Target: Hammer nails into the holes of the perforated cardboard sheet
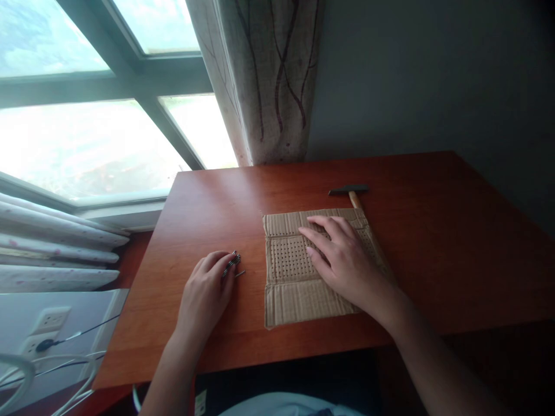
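Note:
My left hand (207, 289) rests on the wooden table with its fingers closed round a small bunch of metal nails (232, 264). One loose nail (240, 273) lies on the wood just beside the fingertips. On the right, my right hand (340, 257) is spread over a flat piece of corrugated cardboard (290, 297), fingers apart and holding nothing. Rows of small holes run across the cardboard's middle band, partly hidden under this hand. Beyond the cardboard's far edge lies a hammer (350, 189) with a dark head and a wooden handle, whose lower end is out of sight.
The reddish-brown table (433, 248) reaches to the wall at the back. A window (87, 144) and a patterned curtain (277, 81) stand at the far left. White cables (82, 370) and a wall socket (50, 320) are beside the table's left edge.

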`<control>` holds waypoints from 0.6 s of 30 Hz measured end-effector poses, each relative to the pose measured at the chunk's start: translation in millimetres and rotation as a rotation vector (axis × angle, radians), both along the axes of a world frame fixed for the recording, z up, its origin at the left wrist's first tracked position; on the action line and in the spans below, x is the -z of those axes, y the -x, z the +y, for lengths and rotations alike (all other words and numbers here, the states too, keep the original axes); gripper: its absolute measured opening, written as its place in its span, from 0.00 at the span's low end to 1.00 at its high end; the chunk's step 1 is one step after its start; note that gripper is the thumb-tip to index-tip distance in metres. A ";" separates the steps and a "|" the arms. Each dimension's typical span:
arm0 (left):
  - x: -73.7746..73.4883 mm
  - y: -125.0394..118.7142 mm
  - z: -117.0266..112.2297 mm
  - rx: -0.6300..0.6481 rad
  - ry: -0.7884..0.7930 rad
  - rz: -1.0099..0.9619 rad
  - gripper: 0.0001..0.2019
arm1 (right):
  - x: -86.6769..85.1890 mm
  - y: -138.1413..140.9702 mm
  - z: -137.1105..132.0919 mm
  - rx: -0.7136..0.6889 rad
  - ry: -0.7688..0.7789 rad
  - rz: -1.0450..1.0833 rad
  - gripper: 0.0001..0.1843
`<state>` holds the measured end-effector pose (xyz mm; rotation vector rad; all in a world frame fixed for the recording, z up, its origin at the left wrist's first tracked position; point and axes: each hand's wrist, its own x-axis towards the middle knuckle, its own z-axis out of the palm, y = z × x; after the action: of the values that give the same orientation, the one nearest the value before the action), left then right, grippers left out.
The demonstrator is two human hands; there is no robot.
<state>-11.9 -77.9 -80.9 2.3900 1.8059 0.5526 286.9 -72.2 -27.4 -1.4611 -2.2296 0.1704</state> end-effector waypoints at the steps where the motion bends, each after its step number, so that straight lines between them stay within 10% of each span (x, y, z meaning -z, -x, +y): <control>1: -0.1 0.2 -0.1 0.003 0.002 -0.006 0.16 | -0.1 0.1 0.0 0.000 -0.002 0.000 0.19; 18: 7.4 6.2 -6.3 0.078 -0.017 -0.051 0.12 | -1.2 0.7 -0.3 -0.005 0.004 0.001 0.20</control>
<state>-18.0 -84.2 -88.3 2.4218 1.6870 0.6169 286.2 -72.5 -26.2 -1.4575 -2.2335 0.1771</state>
